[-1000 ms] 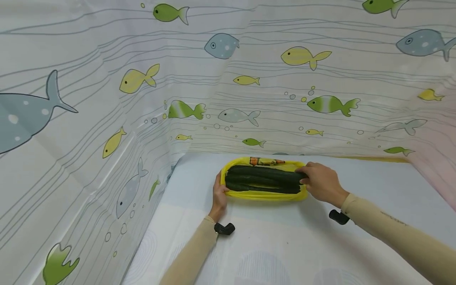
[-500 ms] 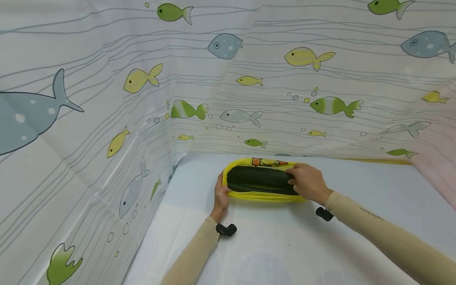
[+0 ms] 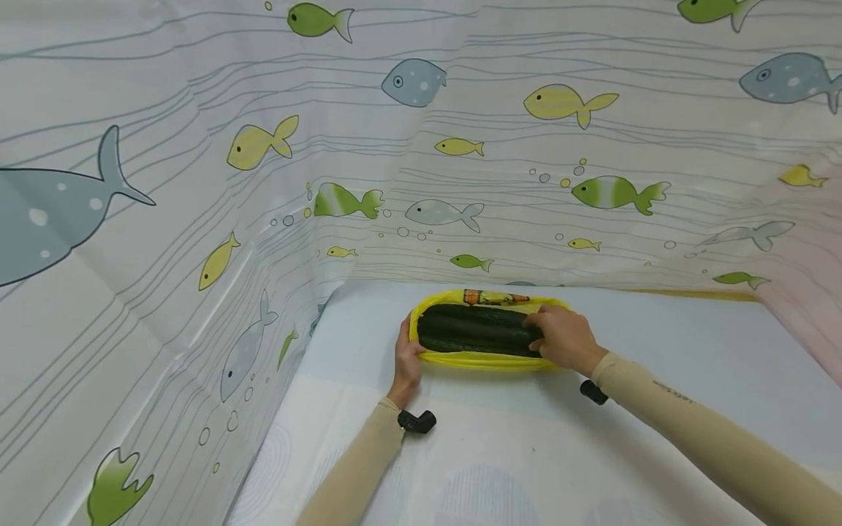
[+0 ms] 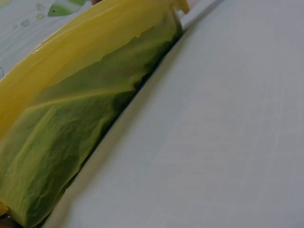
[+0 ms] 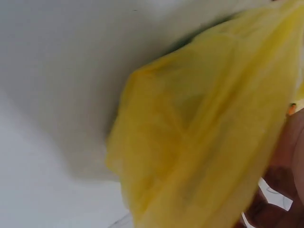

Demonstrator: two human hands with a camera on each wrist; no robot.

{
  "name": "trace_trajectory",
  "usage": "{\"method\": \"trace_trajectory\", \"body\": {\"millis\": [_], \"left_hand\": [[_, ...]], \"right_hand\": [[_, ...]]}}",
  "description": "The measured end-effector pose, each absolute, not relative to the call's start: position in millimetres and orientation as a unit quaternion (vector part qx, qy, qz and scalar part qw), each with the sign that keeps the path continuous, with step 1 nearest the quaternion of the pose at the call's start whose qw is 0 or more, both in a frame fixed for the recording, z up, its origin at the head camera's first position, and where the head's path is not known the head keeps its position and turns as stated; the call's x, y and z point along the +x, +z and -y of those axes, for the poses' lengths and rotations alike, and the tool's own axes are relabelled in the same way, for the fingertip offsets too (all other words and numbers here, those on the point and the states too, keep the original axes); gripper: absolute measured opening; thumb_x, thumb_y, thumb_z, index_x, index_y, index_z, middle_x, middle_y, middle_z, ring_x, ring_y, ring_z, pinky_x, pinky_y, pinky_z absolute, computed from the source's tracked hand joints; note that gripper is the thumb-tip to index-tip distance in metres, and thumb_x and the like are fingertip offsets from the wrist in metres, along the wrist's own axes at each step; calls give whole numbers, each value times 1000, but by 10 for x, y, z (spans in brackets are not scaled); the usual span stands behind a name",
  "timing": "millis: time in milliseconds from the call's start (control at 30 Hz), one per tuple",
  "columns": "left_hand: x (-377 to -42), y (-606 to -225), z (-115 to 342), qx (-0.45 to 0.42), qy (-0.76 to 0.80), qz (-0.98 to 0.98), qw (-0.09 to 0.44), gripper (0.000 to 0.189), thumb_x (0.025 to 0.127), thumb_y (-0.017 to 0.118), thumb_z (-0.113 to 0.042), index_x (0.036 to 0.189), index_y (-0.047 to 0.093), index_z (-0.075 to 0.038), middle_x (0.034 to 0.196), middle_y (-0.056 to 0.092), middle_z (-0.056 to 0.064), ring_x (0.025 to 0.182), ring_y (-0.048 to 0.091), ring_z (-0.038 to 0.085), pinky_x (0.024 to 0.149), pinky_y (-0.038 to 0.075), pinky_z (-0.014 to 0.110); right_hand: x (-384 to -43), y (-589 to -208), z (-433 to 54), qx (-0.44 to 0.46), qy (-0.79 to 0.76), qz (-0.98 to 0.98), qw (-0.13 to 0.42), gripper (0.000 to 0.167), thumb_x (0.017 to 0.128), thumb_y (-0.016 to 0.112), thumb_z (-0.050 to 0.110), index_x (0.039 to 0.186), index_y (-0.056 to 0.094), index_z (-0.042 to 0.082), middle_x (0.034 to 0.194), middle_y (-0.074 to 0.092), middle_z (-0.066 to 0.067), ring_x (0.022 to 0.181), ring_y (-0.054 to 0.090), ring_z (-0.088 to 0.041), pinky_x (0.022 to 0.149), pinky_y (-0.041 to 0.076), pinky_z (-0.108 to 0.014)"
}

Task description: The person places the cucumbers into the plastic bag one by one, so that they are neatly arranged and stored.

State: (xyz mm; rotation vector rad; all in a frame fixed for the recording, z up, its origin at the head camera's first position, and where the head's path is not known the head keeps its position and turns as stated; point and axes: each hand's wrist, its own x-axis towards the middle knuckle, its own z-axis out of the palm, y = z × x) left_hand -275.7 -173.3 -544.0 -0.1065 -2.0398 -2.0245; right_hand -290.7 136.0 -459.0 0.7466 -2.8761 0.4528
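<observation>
A yellow plastic bag (image 3: 470, 360) lies on its side on the table with its mouth spread wide towards me. Several dark green cucumbers (image 3: 473, 329) lie lengthwise side by side inside it. My left hand (image 3: 406, 358) grips the bag's left end, thumb at the rim. At the right end, my right hand (image 3: 567, 337) reaches over the rim and holds a cucumber by its end; its fingertips are partly hidden. In the left wrist view the bag (image 4: 71, 137) shows green through its thin film. The right wrist view has the bag (image 5: 190, 137) beside the fingers (image 5: 280, 178).
The bag's far edge carries an orange printed picture (image 3: 495, 298). Beneath it spreads a pale cloth-covered table (image 3: 487, 446). Sheets with printed fish rise as a back wall (image 3: 500, 183) and a left wall (image 3: 151, 241). Pinkish cloth (image 3: 809, 292) hangs at the right.
My right hand has moved left and further into the bag's mouth. The cucumbers have shifted and now lie closer together. My left hand keeps its grip on the bag's left end.
</observation>
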Motion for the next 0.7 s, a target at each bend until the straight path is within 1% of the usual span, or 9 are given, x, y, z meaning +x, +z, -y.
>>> {"method": "trace_trajectory", "body": {"millis": [167, 300, 433, 567, 700], "left_hand": [[-2763, -5462, 1709, -39, -703, 700, 123, 86, 79, 34, 3, 165, 31, -2, 168, 39, 17, 153, 39, 35, 128, 26, 54], [-2763, -5465, 1700, -39, -704, 699, 119, 87, 79, 35, 2, 166, 30, -3, 168, 39, 16, 152, 40, 34, 128, 26, 54], [-2766, -5454, 1699, -43, -703, 700, 118, 87, 80, 35, 2, 166, 30, -4, 168, 39, 15, 152, 40, 33, 128, 26, 53], [-2755, -5453, 1677, -39, -703, 702, 112, 85, 82, 35, 1, 166, 30, -4, 169, 38, 15, 154, 37, 34, 129, 24, 55], [-2755, -5444, 1669, -29, -703, 703, 103, 82, 86, 37, -4, 167, 26, -4, 172, 32, 14, 158, 32, 35, 130, 21, 55]], "right_hand": [[-2871, -4678, -1398, 259, 135, 953, 84, 36, 77, 94, 19, 110, 80, 10, 95, 67, -8, 75, 61, -22, 55, 53, -38], [-2846, -4696, -1413, 266, 126, 951, 97, 36, 78, 93, 20, 109, 79, 9, 93, 64, -7, 72, 59, -21, 53, 52, -37], [-2836, -4674, -1404, 265, 122, 952, 98, 37, 78, 93, 21, 110, 78, 9, 94, 65, -8, 73, 59, -22, 53, 52, -38], [-2798, -4652, -1421, 253, 120, 956, 85, 41, 78, 94, 24, 113, 78, 9, 98, 66, -9, 82, 61, -25, 57, 55, -41], [-2737, -4609, -1454, 242, 139, 958, 67, 41, 81, 92, 25, 115, 78, 8, 104, 68, -11, 95, 61, -30, 65, 58, -46]]}}
